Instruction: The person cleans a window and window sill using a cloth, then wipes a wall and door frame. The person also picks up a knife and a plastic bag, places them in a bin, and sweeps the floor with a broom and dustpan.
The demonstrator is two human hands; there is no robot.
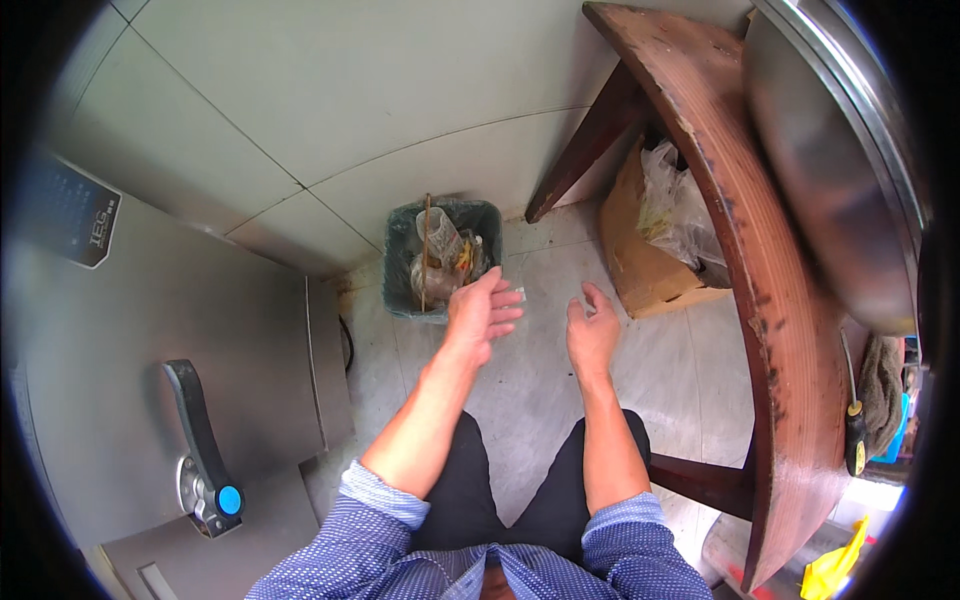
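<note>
My left hand is held palm inward with its fingers spread, over the near right corner of a lined waste bin. Nothing is in it. My right hand hovers above the floor, empty, with thumb and fingers slightly curled and apart. Inside the bin lie a clear plastic cup, crumpled plastic film and some yellow and orange scraps. A thin wooden stick leans across the bin from rim to rim. Part of the bin's near right side is hidden behind my left hand.
To the left stands a steel cabinet with a black lever handle. On the right, a wooden table carries a large metal vessel and a screwdriver. Beneath it sits a cardboard box holding plastic bags.
</note>
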